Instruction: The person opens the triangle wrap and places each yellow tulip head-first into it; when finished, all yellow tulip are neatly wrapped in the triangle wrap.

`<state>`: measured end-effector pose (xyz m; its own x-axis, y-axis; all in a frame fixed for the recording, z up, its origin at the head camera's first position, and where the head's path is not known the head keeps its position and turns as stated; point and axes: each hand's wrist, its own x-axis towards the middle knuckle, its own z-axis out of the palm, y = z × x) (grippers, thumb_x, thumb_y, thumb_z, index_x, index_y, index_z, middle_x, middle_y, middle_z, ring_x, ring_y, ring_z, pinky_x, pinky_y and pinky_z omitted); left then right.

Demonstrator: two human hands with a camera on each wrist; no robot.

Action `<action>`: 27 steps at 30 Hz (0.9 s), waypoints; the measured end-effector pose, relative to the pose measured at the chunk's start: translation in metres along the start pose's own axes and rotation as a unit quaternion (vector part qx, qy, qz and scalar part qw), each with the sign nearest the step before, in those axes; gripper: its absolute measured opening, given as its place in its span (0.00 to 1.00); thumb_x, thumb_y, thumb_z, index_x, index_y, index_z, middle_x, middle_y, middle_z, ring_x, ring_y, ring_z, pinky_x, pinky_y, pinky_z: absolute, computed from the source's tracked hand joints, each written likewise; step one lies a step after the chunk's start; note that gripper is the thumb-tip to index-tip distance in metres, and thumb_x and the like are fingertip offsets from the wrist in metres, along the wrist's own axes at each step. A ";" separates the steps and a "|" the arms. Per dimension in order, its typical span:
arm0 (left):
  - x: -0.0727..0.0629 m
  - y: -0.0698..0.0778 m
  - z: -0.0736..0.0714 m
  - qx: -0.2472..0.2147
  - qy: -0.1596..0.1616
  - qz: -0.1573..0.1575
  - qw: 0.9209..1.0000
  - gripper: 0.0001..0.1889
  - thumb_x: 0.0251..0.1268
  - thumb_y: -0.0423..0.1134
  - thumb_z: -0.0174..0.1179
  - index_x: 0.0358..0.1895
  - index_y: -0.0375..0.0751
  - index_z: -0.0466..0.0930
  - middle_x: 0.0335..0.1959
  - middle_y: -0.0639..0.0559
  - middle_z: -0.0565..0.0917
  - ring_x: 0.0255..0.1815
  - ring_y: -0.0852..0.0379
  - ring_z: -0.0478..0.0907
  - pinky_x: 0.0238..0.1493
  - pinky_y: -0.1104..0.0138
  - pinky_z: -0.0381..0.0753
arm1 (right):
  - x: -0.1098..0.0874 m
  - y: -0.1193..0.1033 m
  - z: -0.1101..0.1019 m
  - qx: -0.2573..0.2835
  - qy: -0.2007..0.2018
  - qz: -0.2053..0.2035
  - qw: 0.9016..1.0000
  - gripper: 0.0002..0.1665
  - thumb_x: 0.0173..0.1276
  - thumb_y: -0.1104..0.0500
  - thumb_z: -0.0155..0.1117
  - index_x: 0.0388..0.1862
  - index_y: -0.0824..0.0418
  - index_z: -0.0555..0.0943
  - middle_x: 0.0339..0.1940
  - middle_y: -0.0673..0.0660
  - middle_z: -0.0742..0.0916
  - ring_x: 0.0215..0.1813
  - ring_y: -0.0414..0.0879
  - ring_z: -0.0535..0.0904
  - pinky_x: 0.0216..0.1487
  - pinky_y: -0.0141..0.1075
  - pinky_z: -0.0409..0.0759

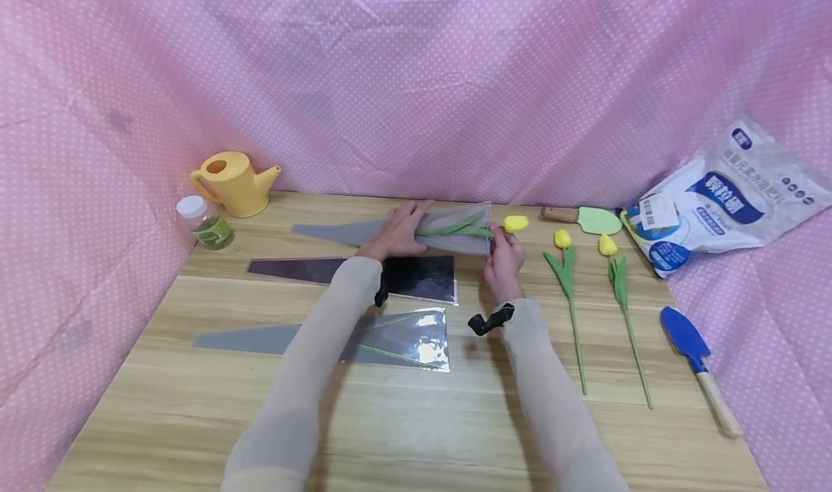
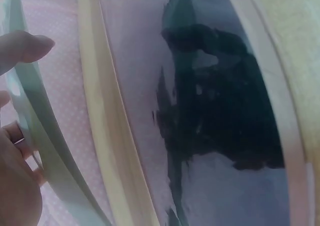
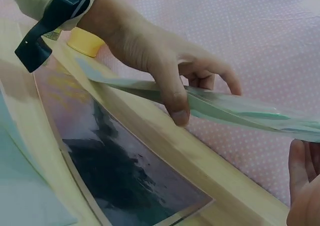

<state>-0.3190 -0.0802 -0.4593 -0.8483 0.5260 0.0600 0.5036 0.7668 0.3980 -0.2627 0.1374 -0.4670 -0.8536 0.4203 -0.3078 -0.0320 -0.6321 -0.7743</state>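
A clear-and-grey tapered flower sleeve (image 1: 364, 230) lies across the far side of the table, raised off the wood in the right wrist view. My left hand (image 1: 398, 233) grips it around its middle, thumb on the near edge and fingers over the far edge. Inside the sleeve run the green stem and leaves of a yellow tulip (image 1: 516, 223), its bloom sticking out past the wide mouth. My right hand (image 1: 503, 262) pinches the tulip just below the bloom, at the sleeve's mouth. A second sleeve (image 1: 422, 277), dark through its film, lies flat just nearer.
A third sleeve (image 1: 247, 339) lies closest to me. Two more yellow tulips (image 1: 568, 272) (image 1: 620, 282) lie at the right. Beyond them are a green trowel (image 1: 598, 220), a blue trowel (image 1: 685, 335) and a white bag (image 1: 715, 203). A yellow watering can (image 1: 237, 185) and a jar (image 1: 213, 230) stand back left.
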 end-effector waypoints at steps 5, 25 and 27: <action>-0.002 0.002 0.002 0.012 -0.005 -0.004 1.000 0.51 0.56 0.48 0.70 0.81 0.51 0.50 0.61 0.44 0.69 0.59 0.48 0.66 0.70 0.53 0.61 | 0.001 0.000 -0.001 0.018 0.002 0.022 1.000 0.01 0.70 0.64 0.63 0.37 0.61 0.79 0.27 0.47 0.84 0.29 0.35 0.80 0.24 0.23 0.73; -0.007 -0.009 0.008 -0.009 0.013 -0.007 1.000 0.45 0.55 0.48 0.70 0.77 0.51 0.59 0.56 0.44 0.71 0.55 0.48 0.67 0.61 0.53 0.67 | 0.001 -0.033 -0.021 -0.122 -0.095 0.029 0.988 0.04 0.80 0.56 0.50 0.45 0.55 0.72 0.37 0.47 0.81 0.32 0.38 0.86 0.38 0.27 0.84; -0.008 -0.009 0.008 -0.013 0.015 -0.007 1.000 0.45 0.55 0.48 0.70 0.77 0.51 0.60 0.56 0.43 0.72 0.55 0.47 0.67 0.61 0.53 0.67 | 0.001 -0.036 -0.023 -0.146 -0.099 0.020 0.984 0.06 0.80 0.56 0.48 0.44 0.54 0.73 0.34 0.45 0.82 0.32 0.38 0.85 0.38 0.26 0.83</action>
<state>-0.3158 -0.0884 -0.4704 -0.8602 0.5036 0.0804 0.4871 0.7647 0.4219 -0.2503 0.1755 -0.4522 -0.9368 0.2444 -0.2503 0.1305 -0.4198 -0.8982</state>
